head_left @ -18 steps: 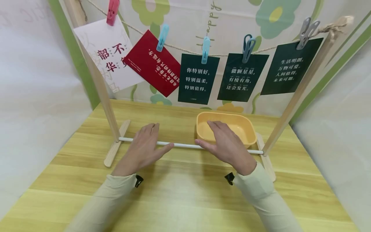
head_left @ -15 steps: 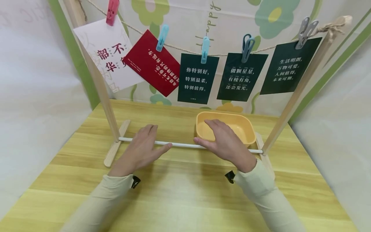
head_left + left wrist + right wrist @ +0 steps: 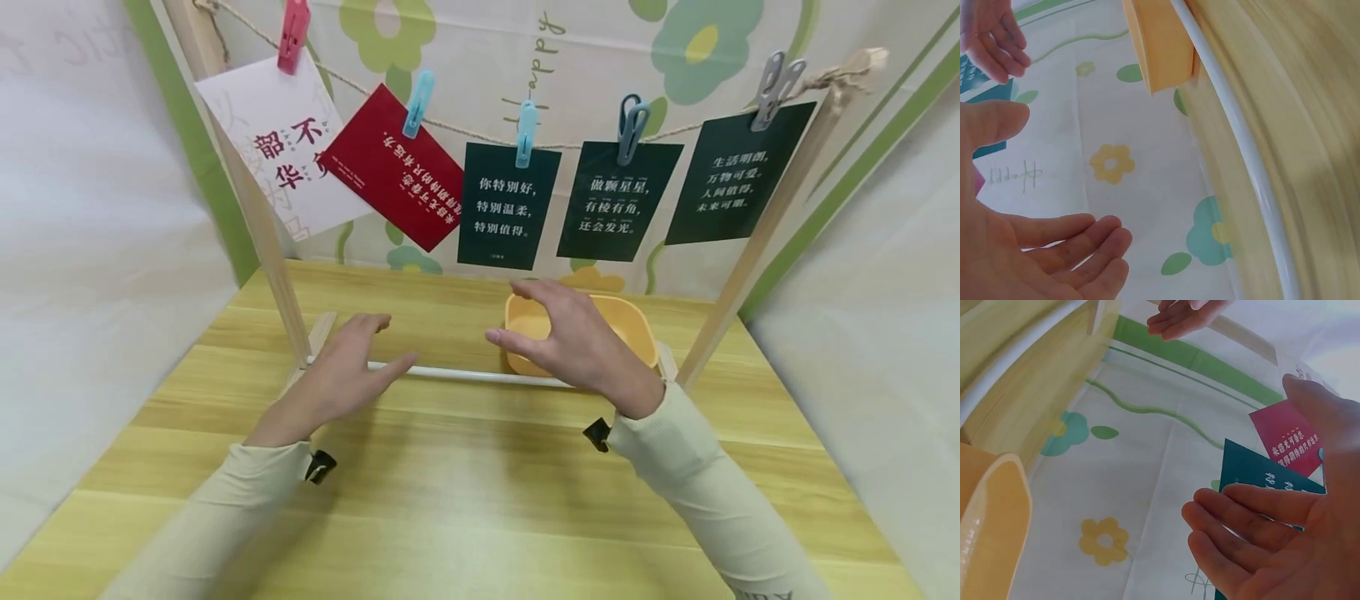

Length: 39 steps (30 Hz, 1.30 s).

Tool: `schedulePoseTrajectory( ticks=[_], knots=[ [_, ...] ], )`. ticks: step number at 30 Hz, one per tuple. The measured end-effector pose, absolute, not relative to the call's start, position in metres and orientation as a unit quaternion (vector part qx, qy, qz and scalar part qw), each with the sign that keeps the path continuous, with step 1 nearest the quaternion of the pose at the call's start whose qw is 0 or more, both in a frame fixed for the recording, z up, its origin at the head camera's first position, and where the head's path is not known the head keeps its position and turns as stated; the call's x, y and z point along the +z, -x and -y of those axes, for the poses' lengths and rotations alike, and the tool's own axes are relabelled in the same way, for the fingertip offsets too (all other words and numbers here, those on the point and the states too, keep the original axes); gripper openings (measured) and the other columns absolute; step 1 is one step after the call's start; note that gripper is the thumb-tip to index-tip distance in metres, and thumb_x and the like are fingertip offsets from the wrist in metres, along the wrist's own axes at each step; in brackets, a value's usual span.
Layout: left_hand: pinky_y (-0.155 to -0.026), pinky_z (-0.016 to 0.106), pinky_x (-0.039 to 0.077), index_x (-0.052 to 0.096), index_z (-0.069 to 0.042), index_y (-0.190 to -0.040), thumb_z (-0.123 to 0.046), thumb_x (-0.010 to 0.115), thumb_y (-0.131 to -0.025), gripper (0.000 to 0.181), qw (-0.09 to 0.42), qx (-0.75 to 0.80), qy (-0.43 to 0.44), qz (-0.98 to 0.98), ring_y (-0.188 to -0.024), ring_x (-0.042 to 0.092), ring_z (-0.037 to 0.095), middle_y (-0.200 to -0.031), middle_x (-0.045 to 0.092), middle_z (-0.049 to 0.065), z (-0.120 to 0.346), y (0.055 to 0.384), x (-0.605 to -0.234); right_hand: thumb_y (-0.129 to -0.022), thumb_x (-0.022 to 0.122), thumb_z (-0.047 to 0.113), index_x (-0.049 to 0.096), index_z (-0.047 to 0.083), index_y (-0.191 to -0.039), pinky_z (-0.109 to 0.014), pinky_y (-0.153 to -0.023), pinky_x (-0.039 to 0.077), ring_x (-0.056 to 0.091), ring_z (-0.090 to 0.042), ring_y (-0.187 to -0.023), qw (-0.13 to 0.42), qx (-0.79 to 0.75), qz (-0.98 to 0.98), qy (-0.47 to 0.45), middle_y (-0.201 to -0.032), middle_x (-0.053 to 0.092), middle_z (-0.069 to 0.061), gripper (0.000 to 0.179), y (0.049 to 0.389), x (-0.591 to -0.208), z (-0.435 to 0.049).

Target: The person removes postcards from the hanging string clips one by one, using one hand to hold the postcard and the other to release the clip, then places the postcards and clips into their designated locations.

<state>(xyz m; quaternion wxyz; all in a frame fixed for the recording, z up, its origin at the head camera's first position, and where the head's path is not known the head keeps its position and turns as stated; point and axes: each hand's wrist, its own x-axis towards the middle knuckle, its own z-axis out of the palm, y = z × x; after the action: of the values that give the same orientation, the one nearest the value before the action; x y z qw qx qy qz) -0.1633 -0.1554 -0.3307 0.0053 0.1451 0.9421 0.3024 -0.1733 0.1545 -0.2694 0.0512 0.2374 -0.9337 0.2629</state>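
The left hand [image 3: 341, 375] and right hand [image 3: 573, 337] hover relaxed, thumbs spread from fingers, holding nothing. The yellow container [image 3: 624, 315] sits on the table [image 3: 465, 500], lower than the hanging cards [image 3: 508, 196], long axis roughly left to right, nearer the right hand.

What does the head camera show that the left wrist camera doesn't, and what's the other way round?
Only the head view: the clothespins, the twine, the white card, the wooden posts and the sleeves.

Only the left wrist view: the palm side of the left hand; the head camera sees its back.

Both: the right hand, yellow tub, white rod, table, floral backdrop and green cards, though the wrist view catches only pieces of those.
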Motion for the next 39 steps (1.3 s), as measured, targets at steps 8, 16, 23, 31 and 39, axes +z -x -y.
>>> schedulePoseTrajectory(
  ticks=[8,16,23,31,39],
  knots=[
    [-0.121,0.062,0.038,0.041,0.005,-0.156,-0.044,0.063,-0.105,0.074,-0.03,0.376,-0.124,-0.918,-0.146,0.045,0.045,-0.157,0.049,0.026,0.166,0.165,-0.318,-0.094,0.076,0.052,0.053,0.007,-0.153,-0.057,-0.121,0.043,0.051,-0.031,-0.146,0.053,0.281,0.925,-0.252,-0.157,0.056,-0.01,0.078,0.173,-0.249,-0.147],
    [-0.126,0.052,0.037,0.047,0.004,-0.15,-0.039,0.065,-0.105,0.065,-0.074,0.476,-0.106,-0.87,-0.145,0.05,0.041,-0.151,0.055,0.023,0.18,0.167,-0.309,-0.094,0.077,0.051,0.055,0.007,-0.152,-0.057,-0.115,0.049,0.059,-0.03,-0.138,0.068,0.28,0.919,-0.269,-0.153,0.06,-0.01,0.076,0.175,-0.235,-0.139],
    [-0.103,0.011,0.05,0.058,0.001,-0.141,-0.037,0.063,-0.106,0.051,-0.135,0.529,-0.079,-0.834,-0.119,0.063,0.009,-0.135,0.067,0.014,0.187,0.17,-0.302,-0.094,0.079,0.047,0.058,0.006,-0.148,-0.054,-0.115,0.049,0.061,-0.027,-0.137,0.089,0.288,0.913,-0.277,-0.15,0.063,-0.01,0.071,0.175,-0.22,-0.133],
    [-0.091,0.007,0.052,0.064,0.0,-0.132,-0.031,0.067,-0.104,0.042,-0.195,0.564,-0.058,-0.8,-0.102,0.067,-0.003,-0.112,0.069,-0.014,0.192,0.175,-0.289,-0.095,0.078,0.045,0.06,0.008,-0.146,-0.053,-0.114,0.05,0.063,-0.026,-0.133,0.092,0.309,0.905,-0.279,-0.146,0.066,-0.009,0.066,0.175,-0.198,-0.122],
    [-0.092,0.012,0.055,0.068,-0.01,-0.122,-0.027,0.068,-0.103,0.026,-0.244,0.626,-0.03,-0.74,-0.099,0.071,0.005,-0.106,0.074,-0.008,0.188,0.18,-0.279,-0.094,0.08,0.042,0.063,0.008,-0.143,-0.048,-0.111,0.052,0.065,-0.023,-0.127,0.104,0.319,0.898,-0.286,-0.141,0.069,-0.008,0.062,0.173,-0.183,-0.114]
  ],
)
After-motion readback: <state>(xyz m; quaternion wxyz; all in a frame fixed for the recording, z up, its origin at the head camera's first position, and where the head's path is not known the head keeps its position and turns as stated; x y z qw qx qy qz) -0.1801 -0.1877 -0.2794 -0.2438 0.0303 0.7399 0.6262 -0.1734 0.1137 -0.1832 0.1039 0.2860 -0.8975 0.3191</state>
